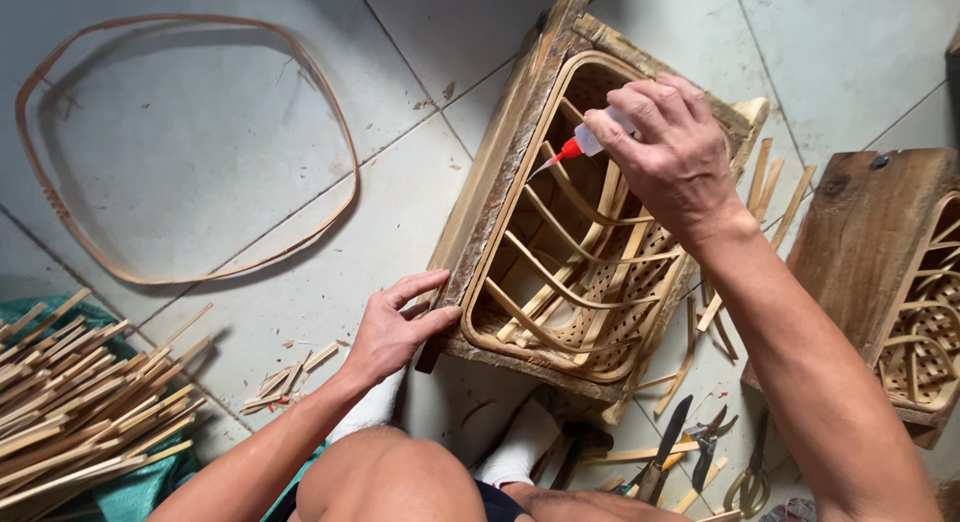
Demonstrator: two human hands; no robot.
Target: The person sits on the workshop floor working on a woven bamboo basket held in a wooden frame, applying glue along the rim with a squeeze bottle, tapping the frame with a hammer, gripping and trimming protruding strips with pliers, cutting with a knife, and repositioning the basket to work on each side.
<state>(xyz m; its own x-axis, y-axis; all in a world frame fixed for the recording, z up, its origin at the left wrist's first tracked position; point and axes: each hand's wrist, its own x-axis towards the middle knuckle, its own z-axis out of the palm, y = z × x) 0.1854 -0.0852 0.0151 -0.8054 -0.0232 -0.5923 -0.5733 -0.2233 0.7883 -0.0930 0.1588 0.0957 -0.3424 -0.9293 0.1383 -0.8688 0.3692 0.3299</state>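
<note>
centre of the frame: a woven bamboo basket (pixel 580 272) seated inside a rough wooden mould frame (pixel 500 182), tilted on the pale tiled floor (pixel 200 162). right hand (pixel 670 152), upper centre-right, fingers closed around a small glue bottle (pixel 592 139) whose red nozzle points down-left toward the basket's rim and curved ribs. left hand (pixel 395 327), lower centre, fingers spread, thumb and fingertips pressed on the near lower-left corner of the mould frame, gripping nothing. upper left: a loose bamboo hoop (pixel 340 132) lying flat on the tiles. lower left: a pile of split bamboo strips (pixel 80 402) on a green cloth (pixel 140 492). right edge: a second basket in a wooden mould (pixel 880 242). bottom right: a knife (pixel 665 447), pliers (pixel 710 442) and scissors (pixel 750 482) among scattered slats.
</note>
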